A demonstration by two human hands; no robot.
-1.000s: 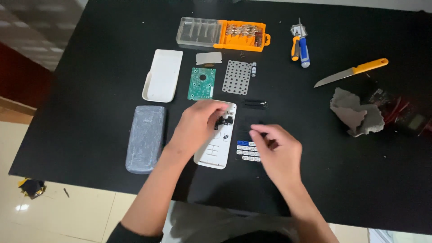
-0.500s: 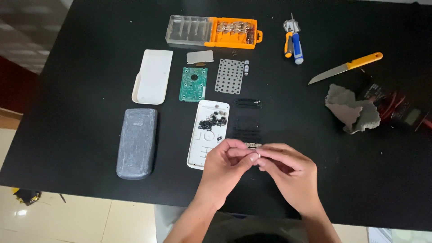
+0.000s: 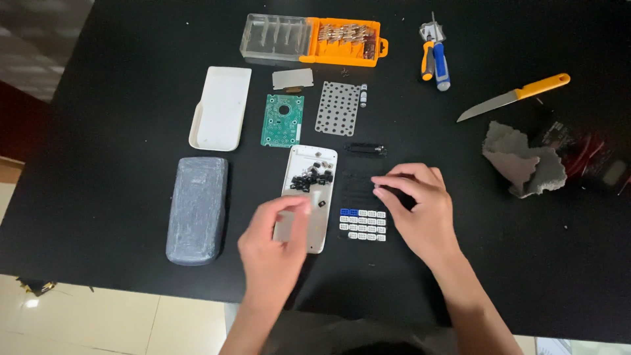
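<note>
Left hand point(image 3: 276, 240) hovers over the lower end of a white calculator shell point(image 3: 309, 197) that lies face-up on the black table point(image 3: 98, 98), its fingers curled loosely with the fingertips drawn together; whether they pinch anything I cannot tell, since the motion blurs them. A small heap of black keys point(image 3: 312, 179) sits in the upper half of that shell, with one stray black key just below it. Right hand point(image 3: 417, 207) rests to the right of the shell, fingers bent and pointing left, the tips pressed down on a dark key panel point(image 3: 358, 187) that barely stands out from the table; it grips nothing that shows. Just below those fingertips lies a block of white and blue keys point(image 3: 363, 224) set in neat rows. Above the shell are a green circuit board point(image 3: 283, 120), a perforated grey key mat point(image 3: 339, 108) and a small grey plate point(image 3: 292, 78). To the left lie a white back cover point(image 3: 221, 107) and a grey pouch point(image 3: 196, 209). Along the far edge stand an orange and clear bit case point(image 3: 312, 40), a blue-handled screwdriver point(image 3: 437, 59) and a knife with an orange handle point(image 3: 516, 96)
</note>
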